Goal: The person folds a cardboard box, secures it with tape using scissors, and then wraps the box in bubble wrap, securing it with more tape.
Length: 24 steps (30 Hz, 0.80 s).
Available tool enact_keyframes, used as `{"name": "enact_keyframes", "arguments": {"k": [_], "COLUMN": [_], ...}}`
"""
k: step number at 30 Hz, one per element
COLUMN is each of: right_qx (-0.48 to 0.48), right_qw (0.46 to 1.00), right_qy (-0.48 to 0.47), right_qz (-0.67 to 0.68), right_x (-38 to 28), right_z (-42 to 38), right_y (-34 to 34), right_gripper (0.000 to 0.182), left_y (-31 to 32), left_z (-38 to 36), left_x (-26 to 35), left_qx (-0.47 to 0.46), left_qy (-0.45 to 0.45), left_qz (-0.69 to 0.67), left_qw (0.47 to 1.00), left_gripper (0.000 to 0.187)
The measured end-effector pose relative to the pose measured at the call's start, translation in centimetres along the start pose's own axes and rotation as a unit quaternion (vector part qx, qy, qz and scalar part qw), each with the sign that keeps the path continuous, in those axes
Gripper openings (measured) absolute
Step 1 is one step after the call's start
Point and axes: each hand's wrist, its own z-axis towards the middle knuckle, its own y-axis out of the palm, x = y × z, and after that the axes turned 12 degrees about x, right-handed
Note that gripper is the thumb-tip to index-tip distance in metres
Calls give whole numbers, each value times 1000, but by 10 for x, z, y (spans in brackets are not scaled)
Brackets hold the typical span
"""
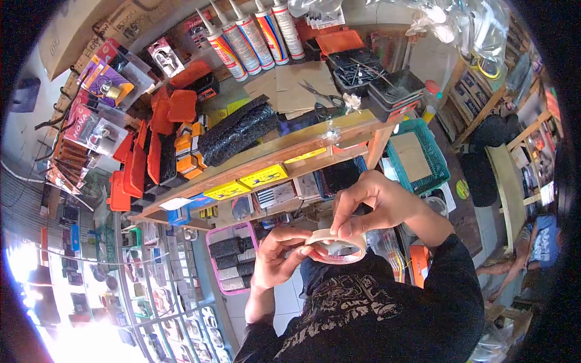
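Note:
A roll of pale tape (348, 256) is held up in front of my dark shirt, between both hands. My left hand (279, 256) grips its left side, with thumb and fingers pressed on the rim. From above right, my right hand (373, 209) pinches at the upper edge of the tape roll with thumb and fingertips. The ring's opening faces partly upward. Whether a loose tape end is between the right fingertips is too small to tell.
A wooden shelf (254, 158) ahead bears a black plastic roll (239, 130), scissors (324, 97), sealant tubes (254, 41) and orange boxes. A green basket (445, 172) is at right, a pink-rimmed basket (210, 261) lower left. Another person sits far right (514, 263).

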Motion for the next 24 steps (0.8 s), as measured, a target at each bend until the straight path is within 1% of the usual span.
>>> {"name": "enact_keyframes", "arguments": {"k": [2,4,5,6,7,8,9,10,12,13,14,16,17,18,19,22,23,24], "right_qx": [2,-1,15,29,32,28,58,89,107,124,140,182,199,241,259,303,328,334], "right_qw": [1000,999,998,996,992,993,990,985,980,975,965,963,958,954,949,934,924,922], "right_qy": [13,23,42,61,44,40,45,49,67,8,-50,2,-6,3,0,15,24,31], "right_qz": [-12,-26,-44,-62,-111,-110,-124,-137,-151,-184,-214,-198,-207,-180,-181,-187,-196,-196], "right_x": [-3,-3,-2,1,9,19,31,42,59,74,89,104,116,122,124,121,120,120], "right_z": [-6,-10,-13,-16,-18,-22,-27,-31,-41,-46,-50,-60,-65,-67,-70,-74,-75,-75], "right_y": [-2,-3,-2,-1,-1,2,6,9,19,23,28,42,47,55,59,69,70,72], "right_gripper": [18,16,17,18,21,21,21,22,18,17,16,14,12,9,8,7,8,8], "left_y": [6,9,10,9,6,4,7,8,10,10,16,19,19,19,20,24,25,26], "left_z": [-1,-5,-7,-11,-15,-19,-21,-23,-32,-40,-41,-54,-60,-63,-67,-66,-62,-57], "left_x": [-2,-9,-10,-16,-25,-31,-33,-38,-50,-59,-57,-75,-86,-93,-99,-104,-101,-97], "left_qx": [1,3,10,13,30,48,65,68,79,74,72,88,92,115,137,134,113,107], "left_qy": [0,-20,-38,-36,-71,-104,-138,-150,-192,-187,-168,-199,-196,-207,-219,-236,-229,-236], "left_qz": [-9,-31,-45,-41,-13,13,17,13,28,80,172,154,155,95,34,30,69,66], "left_qw": [1000,999,998,998,997,993,988,986,978,976,968,964,964,967,966,962,964,964], "left_gripper": [31,31,30,30,29,28,29,31,33,32,30,25,25,23,21,19,20,20]}}
